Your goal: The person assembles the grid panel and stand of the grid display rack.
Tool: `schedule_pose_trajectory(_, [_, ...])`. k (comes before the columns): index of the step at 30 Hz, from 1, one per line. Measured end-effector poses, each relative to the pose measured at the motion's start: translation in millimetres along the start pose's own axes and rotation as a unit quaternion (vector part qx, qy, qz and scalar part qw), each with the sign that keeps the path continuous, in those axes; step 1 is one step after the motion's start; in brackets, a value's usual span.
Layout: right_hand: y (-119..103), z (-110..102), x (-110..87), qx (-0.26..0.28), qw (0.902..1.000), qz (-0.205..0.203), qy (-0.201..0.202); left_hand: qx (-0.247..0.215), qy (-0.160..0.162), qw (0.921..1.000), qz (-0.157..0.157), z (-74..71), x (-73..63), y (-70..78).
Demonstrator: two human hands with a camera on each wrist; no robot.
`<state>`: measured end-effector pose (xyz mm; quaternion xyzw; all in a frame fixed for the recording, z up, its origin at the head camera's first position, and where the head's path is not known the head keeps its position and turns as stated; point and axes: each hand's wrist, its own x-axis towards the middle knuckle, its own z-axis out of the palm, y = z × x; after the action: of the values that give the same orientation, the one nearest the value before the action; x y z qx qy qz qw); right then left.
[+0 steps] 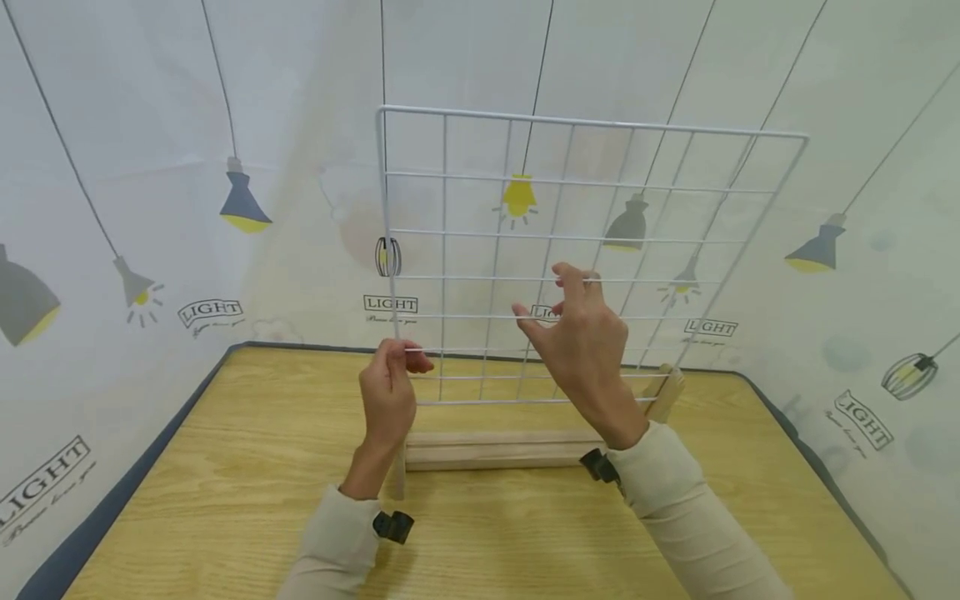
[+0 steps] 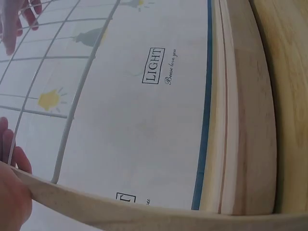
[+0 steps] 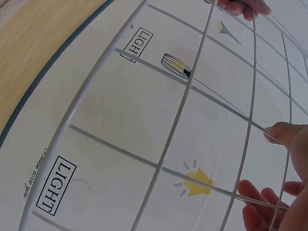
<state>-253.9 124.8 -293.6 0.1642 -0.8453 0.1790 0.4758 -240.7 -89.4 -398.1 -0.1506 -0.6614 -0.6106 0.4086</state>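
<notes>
A white wire grid panel (image 1: 525, 237) stands tilted back above a wooden stand (image 1: 502, 452). My left hand (image 1: 388, 392) grips the panel's lower left edge, its fingers curling inward round the wire. In the left wrist view, that hand (image 2: 14, 192) is also against the end of a wooden side piece (image 2: 96, 207). Toward the lower middle of the panel, my right hand (image 1: 588, 342) holds the wires with fingers bent and thumb apart. The right wrist view shows its thumb (image 3: 284, 132) at one wire and fingertips behind another. The stand's right side piece (image 1: 663, 392) meets the panel's lower right corner.
The stand rests on a wood-grain table (image 1: 247, 467). Behind and beside it hangs a pale backdrop (image 1: 315, 208) printed with lamps and LIGHT labels. A dark strip (image 1: 202, 400) edges the table. Black wrist cameras (image 1: 393, 527) sit on both cuffs.
</notes>
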Motion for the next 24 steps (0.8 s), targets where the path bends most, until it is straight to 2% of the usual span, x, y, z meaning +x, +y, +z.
schedule_pose_trajectory(4, [0.4,0.7,-1.7,-0.007,0.9999,0.003,-0.007,0.021,0.018,0.9996,0.005,1.9,-1.3,0.7])
schedule_pose_trajectory(8, [1.0,-0.9,-3.1,-0.003,0.9992,0.011,-0.038,0.034,0.028,0.9990,0.001,2.8,-1.7,1.4])
schedule_pose_trajectory(13, [4.8,-9.6,-3.8,0.029,0.9943,0.014,-0.102,0.057,0.037,0.9977,0.005,4.0,-1.5,2.3])
schedule_pose_trajectory(19, [15.0,-21.8,-4.3,0.088,0.9803,0.007,-0.177,0.072,0.042,0.9965,0.005,4.3,-2.2,2.6])
schedule_pose_trajectory(21, [18.8,-26.4,-5.8,0.105,0.9772,0.005,-0.184,0.074,0.042,0.9964,0.005,4.6,-2.4,2.3])
schedule_pose_trajectory(24, [26.8,-33.0,-10.6,0.126,0.9773,-0.023,-0.169,0.074,0.041,0.9964,0.007,5.3,-2.2,2.3])
